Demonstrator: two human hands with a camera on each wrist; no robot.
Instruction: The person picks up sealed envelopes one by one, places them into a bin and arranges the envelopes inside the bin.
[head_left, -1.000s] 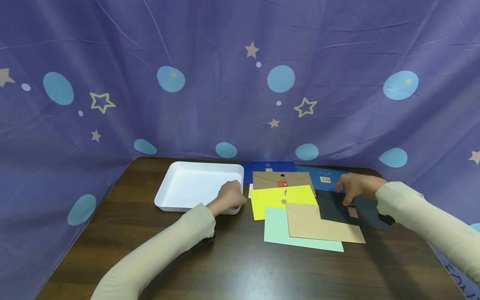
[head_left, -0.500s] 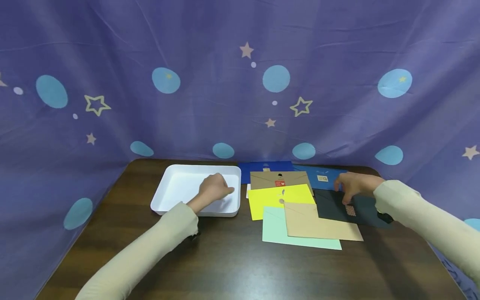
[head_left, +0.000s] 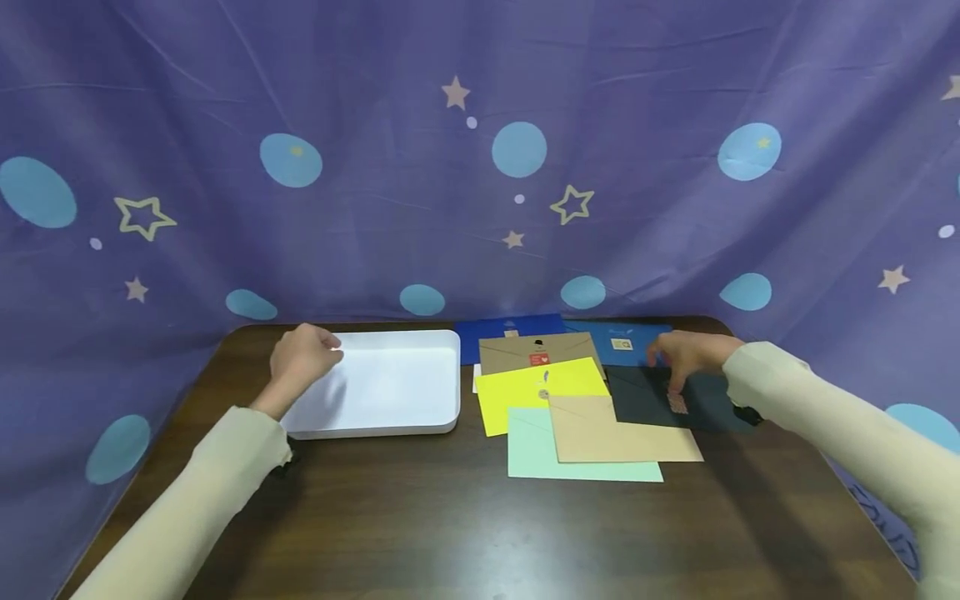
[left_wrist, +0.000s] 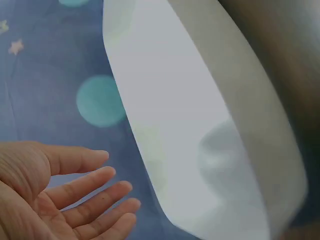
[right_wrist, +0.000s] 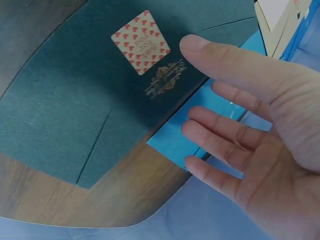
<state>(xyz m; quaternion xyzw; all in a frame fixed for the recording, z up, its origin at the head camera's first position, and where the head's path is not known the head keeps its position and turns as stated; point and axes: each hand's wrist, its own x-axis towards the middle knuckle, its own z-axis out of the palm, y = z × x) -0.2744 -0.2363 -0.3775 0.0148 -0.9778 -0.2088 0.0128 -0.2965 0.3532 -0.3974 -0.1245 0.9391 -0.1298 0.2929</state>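
Note:
My left hand [head_left: 302, 364] is at the left rim of a white rectangular tray [head_left: 390, 383], its fingers extended and holding nothing. In the left wrist view the fingers [left_wrist: 95, 200] lie beside the tray wall, apart from it. Over a dark green envelope [head_left: 633, 396] hovers my right hand [head_left: 693, 353], thumb and fingers spread apart. The right wrist view shows that envelope's heart-patterned sticker [right_wrist: 141, 42] near the thumb; whether the thumb touches the paper I cannot tell. Nothing is gripped by this hand either.
Overlapping envelopes lie right of the tray: yellow [head_left: 517, 396], mint green [head_left: 532, 454], beige [head_left: 600, 437], brown [head_left: 506, 354], dark blue [head_left: 480, 337] and lighter blue [head_left: 637, 333]. A purple patterned cloth [head_left: 375, 250] hangs behind the dark wooden table [head_left: 420, 517].
My left hand has moved left across the tray, from its right side to its left rim. The right hand stays above the dark green envelope. The head view has turned slightly right.

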